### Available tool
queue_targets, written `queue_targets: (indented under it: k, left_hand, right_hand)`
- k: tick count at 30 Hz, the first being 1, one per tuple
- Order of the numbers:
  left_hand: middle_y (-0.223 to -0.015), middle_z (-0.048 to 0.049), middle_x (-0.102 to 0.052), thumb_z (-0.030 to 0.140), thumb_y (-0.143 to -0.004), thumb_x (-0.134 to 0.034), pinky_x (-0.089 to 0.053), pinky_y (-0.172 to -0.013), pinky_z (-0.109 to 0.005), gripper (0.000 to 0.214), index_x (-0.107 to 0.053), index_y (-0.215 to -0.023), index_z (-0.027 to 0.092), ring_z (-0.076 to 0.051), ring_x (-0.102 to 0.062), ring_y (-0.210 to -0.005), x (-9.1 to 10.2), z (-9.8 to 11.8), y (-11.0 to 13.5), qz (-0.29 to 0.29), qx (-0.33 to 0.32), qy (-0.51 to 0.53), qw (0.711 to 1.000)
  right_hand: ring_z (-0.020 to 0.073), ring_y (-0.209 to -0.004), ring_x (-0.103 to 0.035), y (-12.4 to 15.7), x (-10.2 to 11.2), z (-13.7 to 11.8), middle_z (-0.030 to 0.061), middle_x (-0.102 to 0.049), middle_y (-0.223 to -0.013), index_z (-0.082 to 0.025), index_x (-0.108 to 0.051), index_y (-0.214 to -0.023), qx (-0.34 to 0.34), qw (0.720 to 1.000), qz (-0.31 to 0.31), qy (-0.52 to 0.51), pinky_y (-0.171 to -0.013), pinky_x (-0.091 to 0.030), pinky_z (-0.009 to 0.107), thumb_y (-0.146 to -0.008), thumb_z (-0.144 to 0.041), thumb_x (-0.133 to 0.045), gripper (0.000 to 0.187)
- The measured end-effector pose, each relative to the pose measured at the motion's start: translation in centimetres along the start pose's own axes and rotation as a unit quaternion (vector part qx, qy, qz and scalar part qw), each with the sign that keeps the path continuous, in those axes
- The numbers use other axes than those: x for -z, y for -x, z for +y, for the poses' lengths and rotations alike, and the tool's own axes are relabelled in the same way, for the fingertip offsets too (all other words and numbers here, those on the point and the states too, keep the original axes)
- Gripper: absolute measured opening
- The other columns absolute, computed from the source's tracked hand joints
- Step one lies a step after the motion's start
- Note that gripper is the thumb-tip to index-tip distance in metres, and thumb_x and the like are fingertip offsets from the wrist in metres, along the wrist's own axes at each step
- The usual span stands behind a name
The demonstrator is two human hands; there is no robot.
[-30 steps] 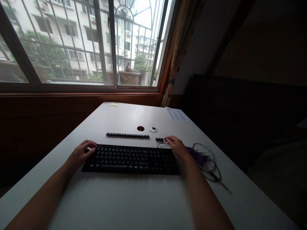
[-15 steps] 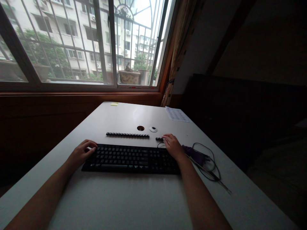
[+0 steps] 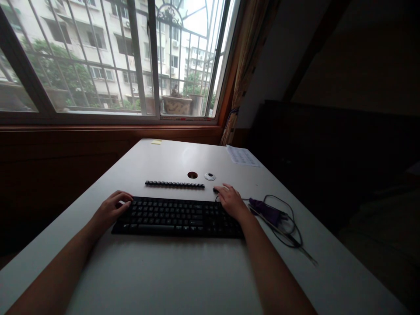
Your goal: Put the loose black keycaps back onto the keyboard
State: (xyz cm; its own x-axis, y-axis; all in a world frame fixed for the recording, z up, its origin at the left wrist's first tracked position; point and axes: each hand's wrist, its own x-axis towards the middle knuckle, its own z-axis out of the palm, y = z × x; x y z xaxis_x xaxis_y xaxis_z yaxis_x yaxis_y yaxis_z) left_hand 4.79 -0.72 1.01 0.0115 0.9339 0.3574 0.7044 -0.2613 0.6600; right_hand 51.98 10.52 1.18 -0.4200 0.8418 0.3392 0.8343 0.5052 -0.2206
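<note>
A black keyboard (image 3: 170, 217) lies on the white table in front of me. My left hand (image 3: 115, 204) is at its rear left corner, with bent fingers and the thumb gripping the edge. Behind the keyboard's right end, my right hand (image 3: 230, 200) reaches over a short row of black keycaps. Its fingers are stretched out, and only the leftmost keycap (image 3: 215, 189) shows beside the fingertips; the others are hidden under them. A longer row of keycaps (image 3: 174, 185) stands behind the keyboard, to the left.
Right of my right hand lie a purple cloth-like item (image 3: 266, 212) and a coiled cable (image 3: 297, 236). Behind are a round table hole (image 3: 192, 175), a white ring-shaped cover (image 3: 210, 176), a printed sheet (image 3: 243, 156) and yellow sticky notes (image 3: 156, 142). A barred window stands beyond.
My right hand has shifted left over the short row of keycaps, covering more of them. My left hand stays at the keyboard corner.
</note>
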Motion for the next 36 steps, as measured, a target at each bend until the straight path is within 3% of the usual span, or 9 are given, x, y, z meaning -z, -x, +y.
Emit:
queue_targets:
  k: [9, 13, 24, 30, 36]
  left_hand:
    - [-0.106, -0.0067, -0.064, 0.055, -0.088, -0.057, -0.057, -0.074, -0.031, 0.035, -0.068, -0.088, 0.021, -0.023, -0.066, -0.092, 0.0, 0.0, 0.0, 0.001, 0.000, -0.002, 1.000]
    - [-0.106, -0.0072, -0.063, 0.053, -0.089, -0.056, -0.057, -0.073, -0.031, 0.034, -0.067, -0.090, 0.021, -0.023, -0.065, -0.091, 0.0, 0.0, 0.0, -0.004, 0.004, 0.004, 1.000]
    - [-0.104, -0.0064, -0.063, 0.052, -0.088, -0.058, -0.056, -0.073, -0.031, 0.032, -0.067, -0.088, 0.022, -0.023, -0.065, -0.092, 0.0, 0.0, -0.1, 0.000, -0.003, -0.003, 1.000]
    - [-0.104, -0.0059, -0.063, 0.051, -0.088, -0.058, -0.056, -0.073, -0.030, 0.031, -0.067, -0.088, 0.022, -0.023, -0.065, -0.091, 0.0, -0.2, -0.1, 0.001, -0.003, -0.005, 1.000]
    - [-0.106, -0.0056, -0.063, 0.050, -0.089, -0.057, -0.055, -0.074, -0.030, 0.030, -0.068, -0.090, 0.022, -0.023, -0.066, -0.092, 0.0, -0.2, 0.0, 0.000, -0.004, -0.006, 1.000]
  right_hand:
    - [0.0240, -0.133, -0.046, -0.1, 0.7, -0.6, 0.0068, -0.067, -0.126, -0.026, -0.065, -0.125, 0.041, 0.998, -0.026, -0.041, -0.109, -0.037, 0.048, -0.094, -0.018, -0.048, 0.036]
    - [0.0242, -0.126, -0.050, -0.4, 0.7, -0.9, 0.0079, -0.068, -0.121, -0.024, -0.067, -0.122, 0.069, 0.996, 0.000, -0.051, -0.108, -0.039, 0.045, -0.093, -0.018, -0.050, 0.034]
    - [0.0260, -0.117, -0.052, -1.7, 0.0, -1.5, 0.0056, -0.070, -0.114, -0.029, -0.070, -0.114, 0.059, 0.998, -0.030, -0.015, -0.101, -0.041, 0.042, -0.089, -0.012, -0.060, 0.032]
    - [0.0259, -0.111, -0.054, -1.9, -0.2, -1.7, 0.0058, -0.072, -0.106, -0.026, -0.073, -0.105, 0.054, 0.998, -0.029, -0.022, -0.100, -0.042, 0.042, -0.086, -0.012, -0.063, 0.026]
    - [0.0236, -0.100, -0.059, -1.2, 2.1, -0.6, 0.0059, -0.072, -0.099, -0.022, -0.073, -0.098, 0.036, 0.994, 0.004, -0.107, -0.095, -0.045, 0.038, -0.086, -0.018, -0.063, 0.016]
